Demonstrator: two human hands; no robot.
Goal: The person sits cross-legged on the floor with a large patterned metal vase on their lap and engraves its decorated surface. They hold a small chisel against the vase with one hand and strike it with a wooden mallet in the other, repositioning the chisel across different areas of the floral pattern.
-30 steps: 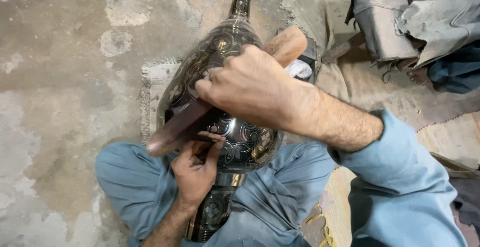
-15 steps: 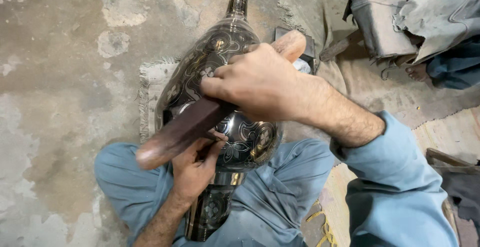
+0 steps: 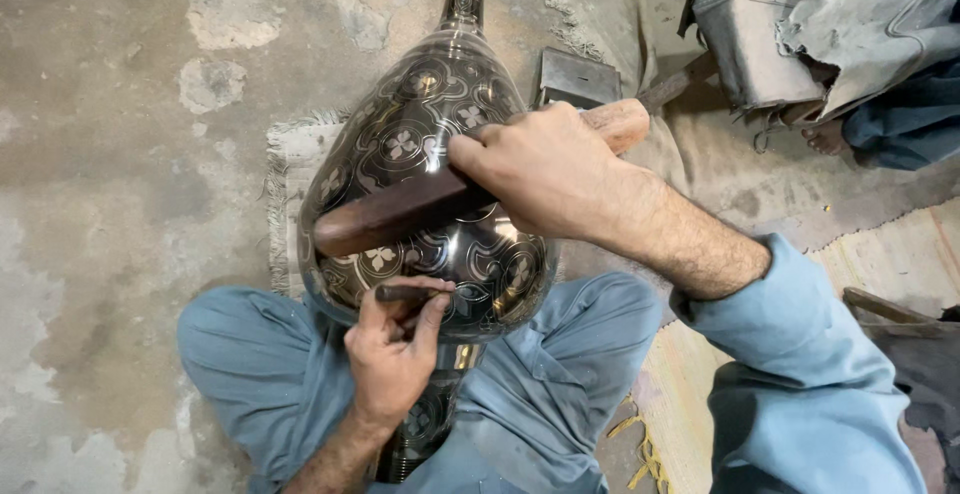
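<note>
The big patterned vase (image 3: 430,184) lies across your lap, neck pointing away. Your right hand (image 3: 545,169) grips the wooden stick (image 3: 400,216) above its belly. Your left hand (image 3: 395,349) pinches a small chisel (image 3: 400,293) against the metal.

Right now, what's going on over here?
A seated person steadies a large dark engraved metal vase across their lap. The left hand pinches a small dark chisel against the vase's patterned belly. The right hand grips a brown wooden mallet, held across the vase just above the chisel. A frayed mat lies beneath.
</note>
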